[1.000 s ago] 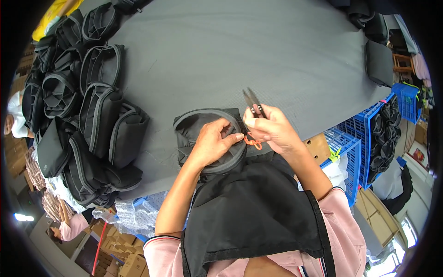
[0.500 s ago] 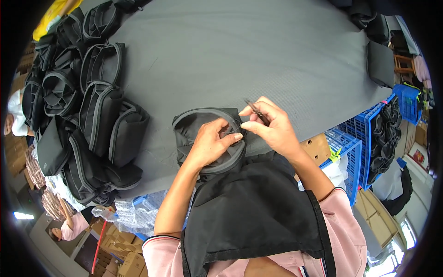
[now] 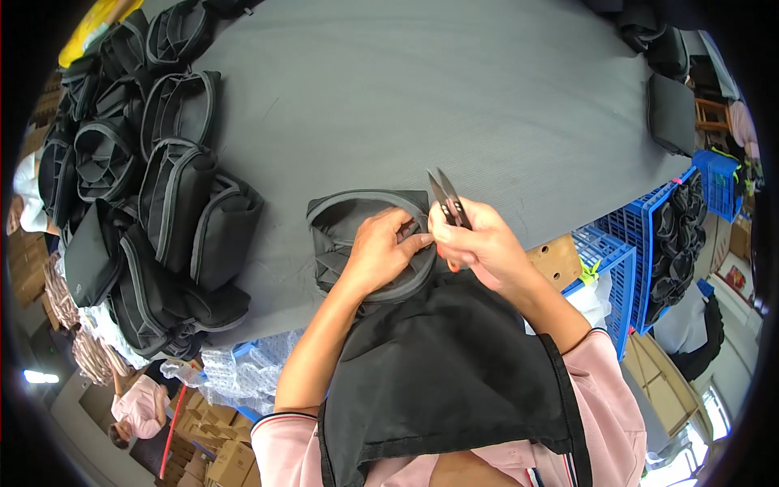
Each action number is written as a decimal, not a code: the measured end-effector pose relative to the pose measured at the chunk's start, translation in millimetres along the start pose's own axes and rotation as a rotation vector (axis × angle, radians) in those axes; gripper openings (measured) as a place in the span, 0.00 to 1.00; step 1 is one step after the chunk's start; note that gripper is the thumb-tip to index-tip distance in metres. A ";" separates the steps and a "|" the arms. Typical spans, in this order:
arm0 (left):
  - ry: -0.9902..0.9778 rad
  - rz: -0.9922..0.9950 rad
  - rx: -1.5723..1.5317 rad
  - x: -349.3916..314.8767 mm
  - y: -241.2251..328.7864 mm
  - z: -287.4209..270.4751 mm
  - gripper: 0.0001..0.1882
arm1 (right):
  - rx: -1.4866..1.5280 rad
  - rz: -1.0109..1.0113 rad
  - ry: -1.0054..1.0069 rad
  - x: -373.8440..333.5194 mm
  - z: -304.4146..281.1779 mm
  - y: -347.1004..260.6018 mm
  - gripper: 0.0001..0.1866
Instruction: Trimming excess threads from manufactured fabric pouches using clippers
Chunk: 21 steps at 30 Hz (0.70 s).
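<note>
A small black fabric pouch (image 3: 345, 217) with a grey-trimmed rim lies open at the table's near edge. My left hand (image 3: 378, 253) reaches into it, with thumb and fingers closed on the pouch's right rim. Black thread snips (image 3: 448, 200) are gripped in my right hand (image 3: 485, 245), blades parted and pointing away from me. The thumb and forefinger of that hand are close to the right rim, near my left fingertips. Whether they also pinch a thread there is too small to tell.
Several similar black pouches (image 3: 174, 195) are heaped along the left side of the grey-covered table (image 3: 430, 97). Another dark pouch (image 3: 670, 114) sits at the far right edge. Blue plastic crates (image 3: 641, 219), one filled with black pouches, stand beside the table at right.
The snips have swung from lying back in my right palm to blades pointing forward. My right hand has moved slightly down and closer to me. A person at lower left has shifted.
</note>
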<state>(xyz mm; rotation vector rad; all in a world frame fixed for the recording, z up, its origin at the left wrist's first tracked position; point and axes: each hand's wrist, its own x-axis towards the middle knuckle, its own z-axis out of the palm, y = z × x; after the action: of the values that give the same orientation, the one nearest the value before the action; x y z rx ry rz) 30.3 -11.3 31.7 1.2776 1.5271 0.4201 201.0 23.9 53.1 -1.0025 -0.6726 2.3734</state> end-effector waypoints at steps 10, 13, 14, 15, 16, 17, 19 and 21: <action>-0.138 -0.091 -0.703 -10.5 10.2 -26.1 0.15 | -1.121 -0.641 0.298 -6.5 -5.3 1.5 0.13; -0.153 -0.097 -0.722 -12.2 6.9 -28.6 0.14 | -1.088 -0.702 0.225 -8.6 -0.1 2.2 0.14; -0.174 -0.099 -0.695 -12.4 5.8 -28.4 0.15 | -1.108 -0.735 0.212 -7.2 -0.3 2.5 0.14; -0.173 -0.098 -0.696 -13.6 6.8 -28.3 0.15 | -1.109 -0.735 0.211 -6.3 0.7 1.4 0.14; -0.171 -0.117 -0.715 -14.6 8.0 -27.9 0.14 | -1.103 -0.717 0.208 -4.7 1.9 0.2 0.13; -0.169 -0.135 -0.734 -14.9 8.6 -27.3 0.14 | -1.096 -0.699 0.204 -3.0 2.4 -0.6 0.13; -0.184 -0.125 -0.714 -14.0 6.6 -25.3 0.14 | -1.100 -0.727 0.196 1.4 1.9 -0.3 0.13; -0.198 -0.116 -0.694 -14.3 5.4 -25.1 0.14 | -1.102 -0.755 0.186 4.2 1.0 0.6 0.12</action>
<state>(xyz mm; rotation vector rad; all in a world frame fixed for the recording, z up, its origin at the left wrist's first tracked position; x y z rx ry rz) 9.7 -13.3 52.5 0.6596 1.1303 0.6549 197.5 25.6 51.2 -1.0384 -1.9444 1.1464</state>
